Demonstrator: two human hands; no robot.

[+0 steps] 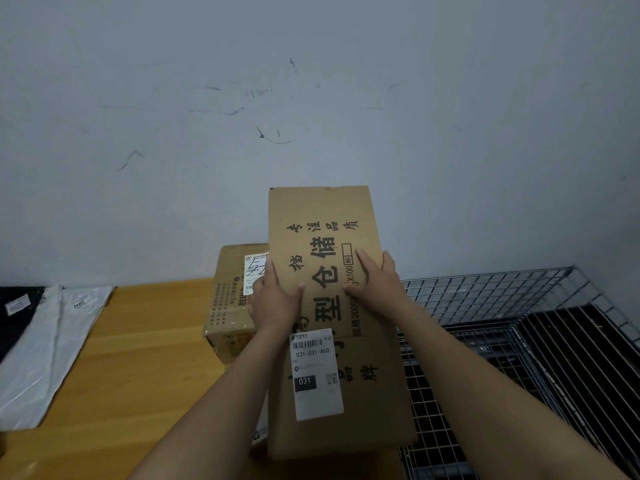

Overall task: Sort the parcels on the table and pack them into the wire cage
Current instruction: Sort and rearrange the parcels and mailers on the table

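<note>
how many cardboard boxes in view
2: a large printed box in the left hand and right hand; a smaller taped box behind it on the table. More may be hidden.

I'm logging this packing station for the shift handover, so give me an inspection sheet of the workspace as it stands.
Surface: wooden table, orange-brown top.
Job's things: large cardboard box, labelled 031-031-A60, held up at the table's right edge; taped carton behind it on the table; white mailers and a black mailer at far left; wire cage at right, no parcel seen in the part that shows.
Clutter: nothing seen.
Hands: left hand and right hand each grip a side edge of the large cardboard box.
Cables: nothing seen.
Surroundings: scuffed pale wall.
</note>
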